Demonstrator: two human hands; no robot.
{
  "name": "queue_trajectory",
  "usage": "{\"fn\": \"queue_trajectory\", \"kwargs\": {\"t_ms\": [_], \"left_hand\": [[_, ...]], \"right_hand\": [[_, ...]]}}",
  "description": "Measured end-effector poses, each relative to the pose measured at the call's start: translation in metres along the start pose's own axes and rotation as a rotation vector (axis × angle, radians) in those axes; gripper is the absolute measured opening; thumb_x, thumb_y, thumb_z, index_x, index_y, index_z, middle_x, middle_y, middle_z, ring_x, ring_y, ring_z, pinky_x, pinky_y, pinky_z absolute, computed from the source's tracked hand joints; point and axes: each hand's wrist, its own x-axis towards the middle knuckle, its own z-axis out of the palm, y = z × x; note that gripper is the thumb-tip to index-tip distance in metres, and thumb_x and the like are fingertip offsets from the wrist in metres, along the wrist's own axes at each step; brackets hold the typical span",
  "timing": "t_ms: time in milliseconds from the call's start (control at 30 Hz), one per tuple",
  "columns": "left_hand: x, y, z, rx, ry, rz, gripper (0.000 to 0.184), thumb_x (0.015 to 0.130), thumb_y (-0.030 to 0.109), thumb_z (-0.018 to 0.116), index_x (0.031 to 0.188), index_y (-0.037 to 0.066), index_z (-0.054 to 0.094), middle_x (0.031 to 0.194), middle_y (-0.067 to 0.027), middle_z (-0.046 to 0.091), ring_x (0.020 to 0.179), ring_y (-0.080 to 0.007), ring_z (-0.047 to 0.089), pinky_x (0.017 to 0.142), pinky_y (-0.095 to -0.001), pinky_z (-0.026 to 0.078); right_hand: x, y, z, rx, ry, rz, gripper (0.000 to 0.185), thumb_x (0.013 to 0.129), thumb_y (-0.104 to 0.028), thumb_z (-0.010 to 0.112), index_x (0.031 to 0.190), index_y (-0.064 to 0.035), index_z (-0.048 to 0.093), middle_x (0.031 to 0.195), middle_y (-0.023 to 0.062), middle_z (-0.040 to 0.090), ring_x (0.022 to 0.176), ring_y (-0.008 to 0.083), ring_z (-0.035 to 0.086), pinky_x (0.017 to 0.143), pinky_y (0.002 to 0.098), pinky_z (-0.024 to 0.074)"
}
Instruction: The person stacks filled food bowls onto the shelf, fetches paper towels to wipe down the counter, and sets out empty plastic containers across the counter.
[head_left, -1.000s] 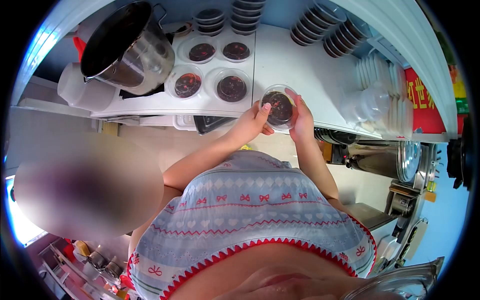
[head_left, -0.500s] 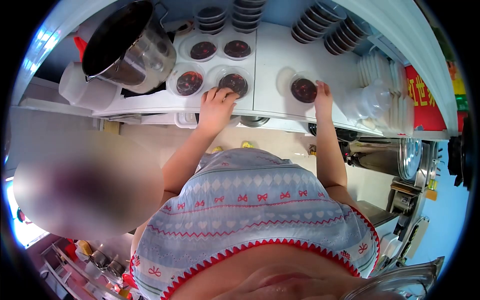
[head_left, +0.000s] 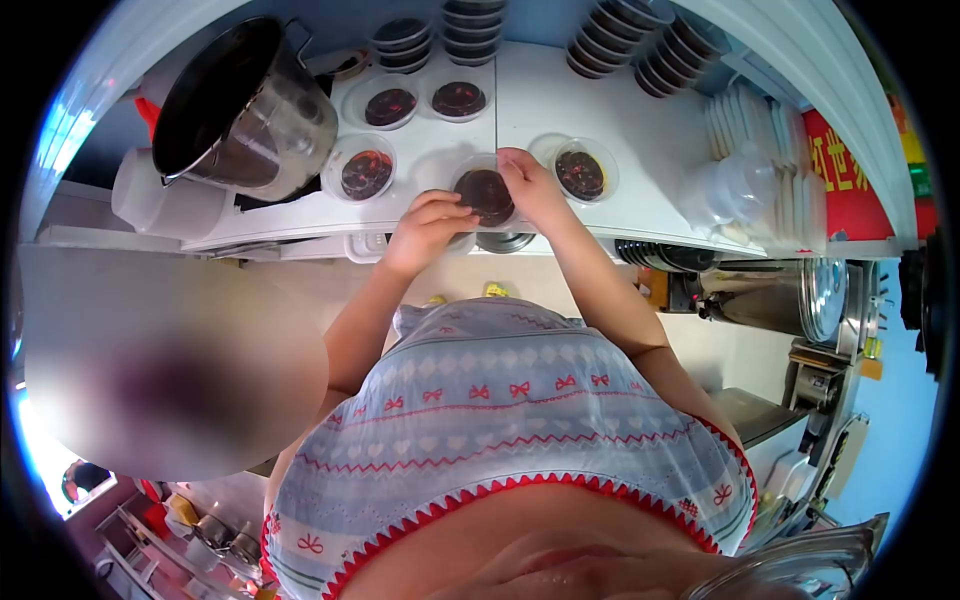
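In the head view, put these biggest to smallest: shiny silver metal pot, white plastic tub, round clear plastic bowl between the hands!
1. Shiny silver metal pot
2. White plastic tub
3. Round clear plastic bowl between left hand and right hand, partly hidden

It looked like a food-seller's kitchen — a deep steel pot (head_left: 262, 130) at upper left, filled tubs (head_left: 486, 197) along the counter (head_left: 650, 150) at upper centre, tall stacks (head_left: 605, 42) behind — and a large metal vessel (head_left: 755, 298) showed at right.

the round, clear bowl (head_left: 484, 192), dark-filled and partly hidden, was at the white counter's (head_left: 640, 150) front edge.
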Motion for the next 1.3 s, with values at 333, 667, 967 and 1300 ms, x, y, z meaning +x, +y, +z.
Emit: {"fn": "queue_trajectory", "kwargs": {"t_ms": [333, 667, 967, 1300], "left_hand": [[0.017, 0.054, 0.016, -1.357, 0.619, -0.742, 0.052, 0.102, 0.023, 0.024, 0.149, 0.006, 0.011, 0.149, -0.0169, 0.026, 0.136, -0.0283, 0.029, 0.111, -0.0411, 0.027], [0.018, 0.034, 0.002, -0.974, 0.135, -0.934, 0.055, 0.103, 0.035, 0.028, 0.141, -0.004, 0.03, 0.129, -0.0198, 0.051, 0.119, -0.0227, 0.049, 0.103, -0.0303, 0.037], [0.024, 0.049, -0.005, -0.446, 0.041, -1.308, 0.06, 0.1, 0.047, 0.032, 0.116, -0.006, 0.055, 0.103, -0.014, 0.063, 0.097, -0.022, 0.059, 0.085, -0.0334, 0.047], [0.008, 0.053, 0.032, -0.758, 0.286, -1.048, 0.057, 0.101, 0.044, 0.032, 0.118, -0.007, 0.052, 0.113, -0.0159, 0.059, 0.107, -0.0196, 0.055, 0.088, -0.0318, 0.046]], "right_hand": [[-0.036, -0.031, 0.029, 0.943, 0.106, 0.438, 0.011, 0.096, -0.022, 0.046, 0.096, -0.0114, 0.043, 0.08, 0.0012, 0.046, 0.063, 0.0098, 0.044, 0.051, 0.0261, 0.0374], [-0.032, -0.044, -0.002, 0.666, -0.297, 0.548, 0.051, 0.101, -0.041, 0.036, 0.119, 0.0029, 0.056, 0.111, 0.0124, 0.062, 0.1, 0.0181, 0.06, 0.089, 0.0301, 0.0464], [-0.038, -0.012, -0.006, 0.714, -0.152, 0.388, 0.051, 0.1, -0.04, 0.037, 0.11, 0.0042, 0.06, 0.102, 0.0098, 0.063, 0.093, 0.0143, 0.057, 0.086, 0.0276, 0.0435], [-0.049, -0.028, -0.007, 0.539, 0.093, 0.395, 0.052, 0.098, -0.048, 0.04, 0.088, -0.0009, 0.061, 0.075, 0.0005, 0.055, 0.066, 0.0081, 0.048, 0.061, 0.0231, 0.0429]]}}
